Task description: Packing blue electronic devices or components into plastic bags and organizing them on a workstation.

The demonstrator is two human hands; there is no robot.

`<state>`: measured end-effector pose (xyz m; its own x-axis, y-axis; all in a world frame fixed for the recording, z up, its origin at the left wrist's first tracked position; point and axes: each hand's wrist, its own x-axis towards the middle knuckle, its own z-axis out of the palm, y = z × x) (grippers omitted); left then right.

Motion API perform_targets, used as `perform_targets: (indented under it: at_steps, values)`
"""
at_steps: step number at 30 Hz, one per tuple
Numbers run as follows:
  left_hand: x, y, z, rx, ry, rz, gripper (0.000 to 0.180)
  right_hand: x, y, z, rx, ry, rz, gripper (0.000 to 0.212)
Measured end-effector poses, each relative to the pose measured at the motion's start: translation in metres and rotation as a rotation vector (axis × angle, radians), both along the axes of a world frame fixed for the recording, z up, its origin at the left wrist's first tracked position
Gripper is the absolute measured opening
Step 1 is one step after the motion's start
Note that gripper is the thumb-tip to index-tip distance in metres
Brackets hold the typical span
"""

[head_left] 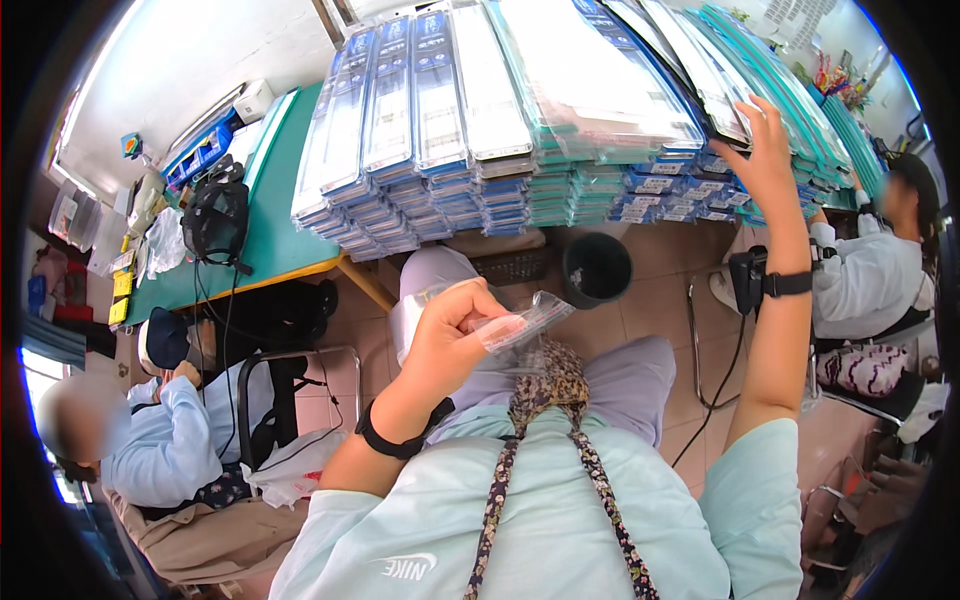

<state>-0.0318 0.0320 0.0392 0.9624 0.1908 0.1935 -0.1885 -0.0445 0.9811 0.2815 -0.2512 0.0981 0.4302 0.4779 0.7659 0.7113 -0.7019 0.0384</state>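
My left hand (455,325) is closed, pinching a crumpled clear plastic bag (535,322) above my lap. My right arm reaches out to the stacks on the table. There my right hand (765,150) grips the near end of a flat, black-edged package (690,70), its thumb at the left corner and its fingers along the right edge. To the left of that hand lie blue-edged flat packages (390,100) in clear sleeves, piled in several columns. Teal-edged packages (790,100) rest just beyond it on the right.
A green table (275,215) bears the stacks, with a black bag (217,220) to the left. Beneath it stands a dark bin (597,270). One person (190,430) sits at left, another (870,270) at right. A cable hangs from my right wrist strap (787,284).
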Motion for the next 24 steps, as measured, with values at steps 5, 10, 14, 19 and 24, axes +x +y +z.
perform_targets:
  at_steps: [5,10,14,19,24]
  values:
    - [-0.001,0.002,0.002,0.119,-0.013,-0.005,0.010,-0.065,0.025,0.030,-0.252,0.075,-0.004,0.076]
    - [0.001,-0.005,0.020,0.375,-0.106,-0.130,0.005,-0.062,0.050,0.006,-0.331,0.007,-0.002,0.060]
    - [-0.009,-0.003,0.028,0.345,-0.110,-0.486,0.006,-0.066,0.052,0.012,-0.261,0.000,0.094,0.038]
    - [-0.025,-0.011,0.051,0.215,0.045,-1.132,0.013,-0.072,0.046,0.008,-0.205,-0.022,0.191,0.028]
    - [-0.030,-0.015,0.048,0.150,0.054,-1.463,0.031,-0.076,0.031,0.032,0.022,-0.282,0.229,0.028]
